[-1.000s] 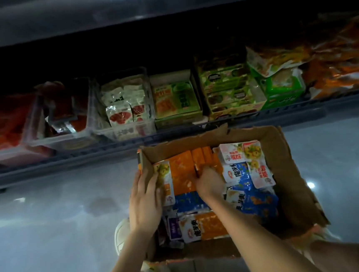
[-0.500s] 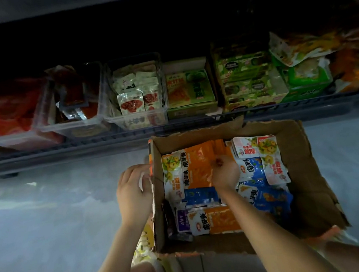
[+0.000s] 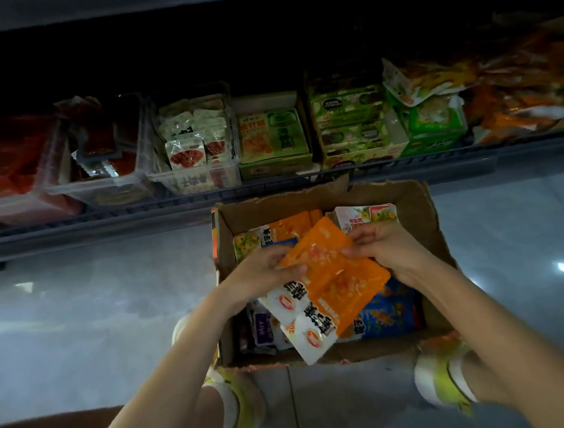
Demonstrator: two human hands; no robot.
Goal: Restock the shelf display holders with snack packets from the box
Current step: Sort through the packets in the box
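The shelf [image 3: 103, 219] runs across the top, its holders [image 3: 195, 178] lined along the front edge, likely so stock faces the aisle. Just below it, on the floor, the box [image 3: 424, 215] sits open and near the shelf, which keeps the reach short. Over the box is a small stack of packets [image 3: 334, 277], glossy orange with white ends and slightly fanned. The left hand [image 3: 262, 275] grips one side, fingers curled around it. The right hand [image 3: 384, 244] pinches the other side, probably to square the stack.

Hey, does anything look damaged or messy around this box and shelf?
Yes. The cardboard box is torn, its rims ragged. At the right end of the shelf, orange bags lie in a loose, untidy heap.
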